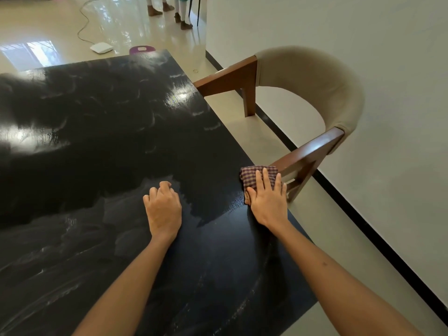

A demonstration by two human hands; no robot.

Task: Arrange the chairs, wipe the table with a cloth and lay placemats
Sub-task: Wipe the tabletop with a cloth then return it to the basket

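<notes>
**Checked cloth at the right edge, wiping under way**

Checked purple-and-white cotton cloth (pixel 258 177), folded into a pad, lies flat on the glossy black rectangular surface (pixel 109 141), right at its right-hand edge. The right hand (pixel 268 200) presses it down with fingers (pixel 266 180) straight and spread, palm on top rather than gripping. The left hand (pixel 163 207) rests beside it on the bare surface, fingers curled under, holding nothing.

Wiping looks partly done: smeared arcs and dull streaks cover most of the top, with a darker, cleaner patch between the hands. No placemats are laid anywhere in view, so that step seems still to come. One wooden armchair with a curved beige padded back (pixel 315 93) stands at the right side, its arms reaching the surface's edge, so the chairs here seem arranged.

For room: the cloth sits just beside the chair's near arm, and a narrow strip of cream tiled floor (pixel 254 132) separates the chair from the white wall (pixel 363 32). Leftward the top is open.
</notes>
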